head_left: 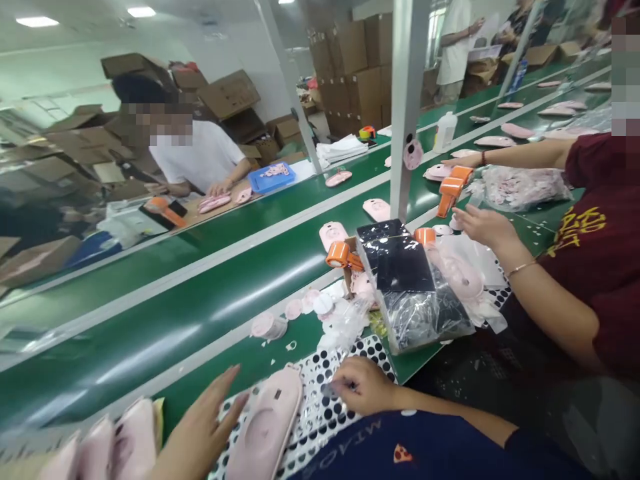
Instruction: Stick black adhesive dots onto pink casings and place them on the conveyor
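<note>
My left hand (203, 427) lies flat with fingers stretched out, resting beside a pale pink plastic shell (267, 427) on the near edge of the bench. My right hand (363, 385) is curled in a pinch over a white sheet of black round stickers (320, 400), fingertips pressed onto it; what they pinch is too small to name. More pink shells (117, 443) lie stacked at my lower left.
A green conveyor belt (200, 300) runs diagonally past me. A clear bag with black contents (410, 287), orange tape dispensers (340, 255) and small pink discs (300, 310) crowd the bench. A co-worker in a dark red shirt (595, 267) works at my right; another person sits across the belt.
</note>
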`<action>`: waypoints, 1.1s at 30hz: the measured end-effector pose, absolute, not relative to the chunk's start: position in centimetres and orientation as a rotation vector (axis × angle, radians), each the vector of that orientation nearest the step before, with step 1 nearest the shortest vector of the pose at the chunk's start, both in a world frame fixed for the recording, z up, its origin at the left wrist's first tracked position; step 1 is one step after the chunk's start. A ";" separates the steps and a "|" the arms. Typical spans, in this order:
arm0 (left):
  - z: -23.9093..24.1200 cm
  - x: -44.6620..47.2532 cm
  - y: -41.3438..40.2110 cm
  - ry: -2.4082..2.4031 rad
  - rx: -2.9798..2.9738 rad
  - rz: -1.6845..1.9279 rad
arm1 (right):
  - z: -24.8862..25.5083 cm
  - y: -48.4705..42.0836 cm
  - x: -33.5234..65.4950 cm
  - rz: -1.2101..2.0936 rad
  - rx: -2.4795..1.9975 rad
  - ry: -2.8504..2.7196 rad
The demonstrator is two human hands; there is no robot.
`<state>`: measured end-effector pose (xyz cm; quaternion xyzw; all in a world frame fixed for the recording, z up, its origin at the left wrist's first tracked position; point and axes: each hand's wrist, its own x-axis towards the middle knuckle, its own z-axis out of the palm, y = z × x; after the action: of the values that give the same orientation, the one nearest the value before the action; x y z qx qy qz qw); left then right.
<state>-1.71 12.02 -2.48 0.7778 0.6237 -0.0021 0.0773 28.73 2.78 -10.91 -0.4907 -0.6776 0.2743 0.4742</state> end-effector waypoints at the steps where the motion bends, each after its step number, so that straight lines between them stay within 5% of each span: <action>1: -3.1 0.2 12.0 1.768 2.324 -0.094 | -10.8 2.7 28.9 0.695 -1.211 -1.644; 6: -6.1 6.3 10.9 1.772 2.377 -0.148 | -10.3 2.3 29.3 0.764 -1.266 -1.613; 33: -8.0 5.3 10.7 1.723 2.453 -0.006 | -11.2 2.7 28.6 0.636 -1.376 -1.661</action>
<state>5.31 10.70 -8.04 0.8162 0.5732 -0.0020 0.0721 28.57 2.71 -11.19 -0.5519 -0.6662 0.2553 0.4318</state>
